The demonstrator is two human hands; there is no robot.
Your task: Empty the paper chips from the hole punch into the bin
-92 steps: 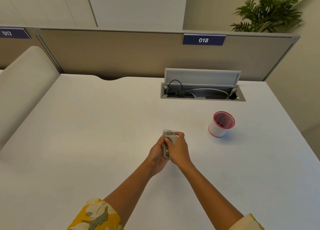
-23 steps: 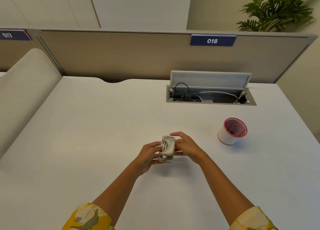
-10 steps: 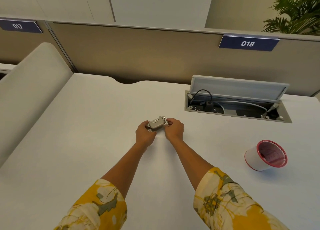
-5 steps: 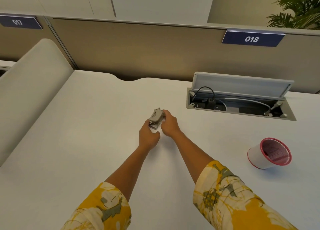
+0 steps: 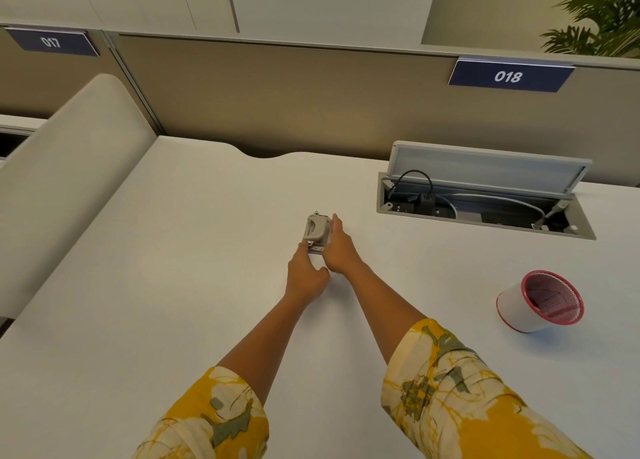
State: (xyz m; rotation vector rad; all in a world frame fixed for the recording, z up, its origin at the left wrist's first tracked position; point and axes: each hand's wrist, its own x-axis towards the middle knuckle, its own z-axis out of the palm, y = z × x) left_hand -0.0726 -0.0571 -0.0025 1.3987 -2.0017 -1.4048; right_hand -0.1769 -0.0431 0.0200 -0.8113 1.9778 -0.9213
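1. The hole punch (image 5: 316,232) sits on the white desk (image 5: 180,285), far out in front of me and well apart from the bin (image 5: 538,301).
2. My right hand (image 5: 341,251) lies flat along its right side, fingers (image 5: 335,224) extended, pressing rather than wrapped around it.
3. My left hand (image 5: 306,278) touches its near end with fingertips only; I cannot tell if anything is pinched.
4. Risk: if the chip tray pops loose out here, chips scatter over the desk, not into the bin.
5. Risk: the bin looks tilted; a careless bump with the punch could tip it.
6. Carrying the punch opened invites spills.
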